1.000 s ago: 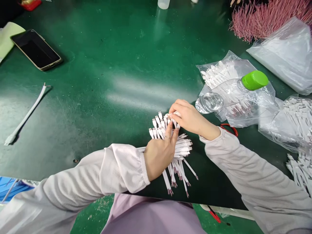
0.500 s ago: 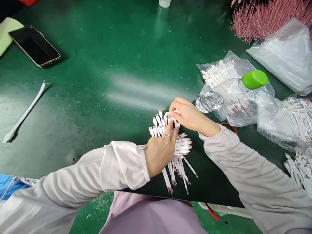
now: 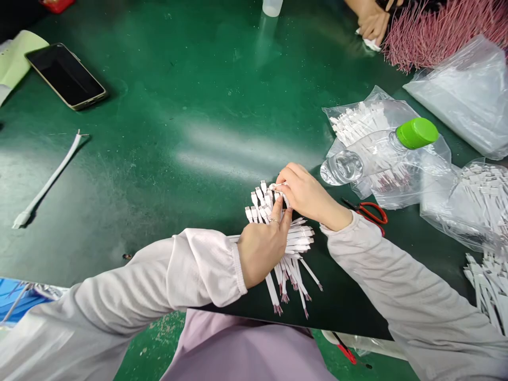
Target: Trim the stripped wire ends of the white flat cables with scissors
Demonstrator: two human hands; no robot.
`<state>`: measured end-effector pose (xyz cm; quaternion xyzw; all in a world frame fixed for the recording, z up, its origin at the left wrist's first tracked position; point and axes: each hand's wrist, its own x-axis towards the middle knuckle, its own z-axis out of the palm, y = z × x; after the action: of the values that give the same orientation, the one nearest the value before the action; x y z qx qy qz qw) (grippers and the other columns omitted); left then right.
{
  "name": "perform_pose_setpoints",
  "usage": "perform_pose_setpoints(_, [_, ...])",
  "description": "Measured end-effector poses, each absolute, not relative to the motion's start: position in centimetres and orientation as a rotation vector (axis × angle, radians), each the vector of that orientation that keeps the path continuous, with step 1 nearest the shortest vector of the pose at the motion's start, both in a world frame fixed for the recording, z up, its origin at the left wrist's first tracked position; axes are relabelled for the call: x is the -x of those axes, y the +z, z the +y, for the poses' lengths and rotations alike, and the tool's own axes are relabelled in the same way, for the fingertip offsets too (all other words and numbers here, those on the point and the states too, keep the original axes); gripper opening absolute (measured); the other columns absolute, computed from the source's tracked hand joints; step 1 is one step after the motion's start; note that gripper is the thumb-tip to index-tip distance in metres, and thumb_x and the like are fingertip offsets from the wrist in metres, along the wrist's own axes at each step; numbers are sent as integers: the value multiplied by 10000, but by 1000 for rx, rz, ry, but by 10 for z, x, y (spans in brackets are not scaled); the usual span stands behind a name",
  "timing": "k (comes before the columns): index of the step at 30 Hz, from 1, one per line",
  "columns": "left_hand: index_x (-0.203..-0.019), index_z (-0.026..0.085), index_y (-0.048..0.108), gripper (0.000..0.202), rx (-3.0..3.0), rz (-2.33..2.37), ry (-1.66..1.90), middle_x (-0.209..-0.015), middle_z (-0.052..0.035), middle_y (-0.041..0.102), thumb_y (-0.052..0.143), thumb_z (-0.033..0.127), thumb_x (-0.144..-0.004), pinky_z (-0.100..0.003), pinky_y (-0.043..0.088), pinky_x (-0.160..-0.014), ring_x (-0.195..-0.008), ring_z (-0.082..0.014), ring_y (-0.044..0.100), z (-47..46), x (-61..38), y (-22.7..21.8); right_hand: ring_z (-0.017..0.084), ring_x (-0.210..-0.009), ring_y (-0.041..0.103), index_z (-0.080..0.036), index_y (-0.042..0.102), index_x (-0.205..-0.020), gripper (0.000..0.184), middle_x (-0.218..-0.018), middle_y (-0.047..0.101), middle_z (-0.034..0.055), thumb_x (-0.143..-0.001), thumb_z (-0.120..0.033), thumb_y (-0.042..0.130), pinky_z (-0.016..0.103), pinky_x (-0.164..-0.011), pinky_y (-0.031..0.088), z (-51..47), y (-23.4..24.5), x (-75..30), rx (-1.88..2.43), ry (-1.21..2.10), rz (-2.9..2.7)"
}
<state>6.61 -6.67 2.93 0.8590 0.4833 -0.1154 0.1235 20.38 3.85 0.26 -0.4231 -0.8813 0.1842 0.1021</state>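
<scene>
A pile of short white USB cables (image 3: 299, 239) lies near the table's front edge, connectors fanned toward the back and stripped wire ends toward me. My left hand (image 3: 262, 247), a ring on one finger, rests over the pile with its fingers closed on some of the cables. Close beyond it, my right hand (image 3: 304, 193) pinches a white cable at the connector end. The fingers hide much of that cable, so its exact hold is unclear.
Red-handled scissors (image 3: 372, 211) lie beside my right wrist. A green-capped bottle (image 3: 367, 153) rests on bagged cables (image 3: 359, 124). A phone (image 3: 65, 74) and a single cable (image 3: 51, 180) lie left. A co-worker's hand (image 3: 373, 24) is near pink wires (image 3: 440, 32).
My right forearm has shifted slightly left, uncovering more of the scissors. A co-worker's hand has come into view at the upper right. The view has shifted a little; both my hands stay at the pile.
</scene>
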Motion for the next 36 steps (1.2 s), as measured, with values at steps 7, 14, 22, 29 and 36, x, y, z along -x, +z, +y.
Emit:
perform_pose_setpoints(7, [-1497,110,223,581,-2519,1411,-330,-1491,-311,206,235,63,-918,-256,452,-394,-511,-122,628,-67,-68,26,231,-852,493,-204,464,-793,123,-886,537,72,-889,-152,406,372,-761,405,39,6,-205,1206,571,-2682])
perform_pose_setpoints(14, [-1489,109,262,593,-2606,1399,-252,-1515,-274,175,240,34,-901,-241,469,-399,-532,-110,639,-73,-53,35,187,-800,539,-191,521,-812,82,-860,563,41,-888,-222,509,319,-721,404,46,15,-200,1272,637,-2456])
perform_pose_setpoints(22, [-1481,96,281,592,-2537,1507,-291,-1501,-271,218,295,39,-892,-245,519,-463,-628,-149,690,-68,-31,26,209,-831,478,-166,589,-747,127,-831,580,59,-862,-161,534,327,-742,374,55,28,-165,987,546,-2862])
perform_pose_setpoints(29, [-1492,94,243,603,-2488,1456,-295,-1511,-246,189,253,25,-893,-264,539,-483,-669,-166,703,-68,-30,27,226,-838,460,-160,579,-798,139,-881,590,82,-877,-105,478,349,-720,337,50,17,-160,971,212,-2952])
perform_pose_setpoints(36, [-1491,93,247,611,-2487,1464,-257,-1504,-250,207,247,16,-885,-262,538,-483,-642,-154,692,-69,-29,26,214,-832,469,-181,566,-755,136,-845,599,57,-878,-163,510,347,-771,367,52,21,-166,1053,485,-2806])
